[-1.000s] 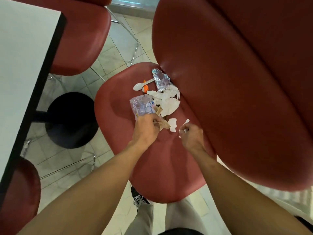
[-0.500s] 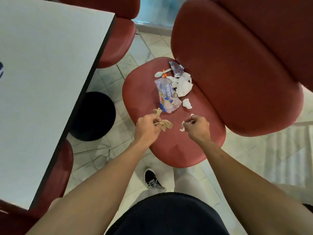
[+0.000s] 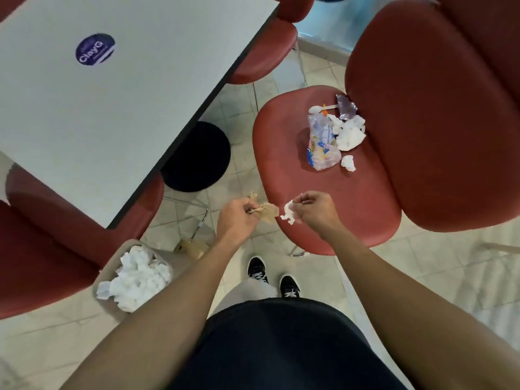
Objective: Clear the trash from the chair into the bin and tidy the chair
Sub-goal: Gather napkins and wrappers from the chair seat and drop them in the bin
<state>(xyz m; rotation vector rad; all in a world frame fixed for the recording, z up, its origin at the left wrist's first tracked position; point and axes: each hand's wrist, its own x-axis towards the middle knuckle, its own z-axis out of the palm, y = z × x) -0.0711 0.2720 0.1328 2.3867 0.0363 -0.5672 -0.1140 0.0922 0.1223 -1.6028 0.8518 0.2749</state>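
Compared with half a second earlier, both hands have been drawn back toward the near edge of the red chair seat (image 3: 323, 198), and a bin has come into view at the lower left. The left hand (image 3: 239, 218) is closed on a crumpled brown paper scrap (image 3: 267, 212), held over the floor just left of the seat edge. The right hand (image 3: 315, 209) is pinched shut on a torn white tissue piece (image 3: 288, 212), which hangs over the near-left corner of the seat.

The rest of the trash is left at the far side of the seat, against the backrest. A clear printed plastic wrapper (image 3: 322, 144) lies flat, its long axis running near to far. A white plastic spoon (image 3: 319, 108) lies across, bowl to the left. Beside it a shiny crinkled foil wrapper (image 3: 346, 107) is seen, with crumpled white tissues (image 3: 349, 135) and a small tissue wad (image 3: 348, 162) nearer.

The beige bin (image 3: 112, 266), packed with crumpled white paper (image 3: 138, 277), stands on the tiled floor beneath the grey table (image 3: 126, 94).
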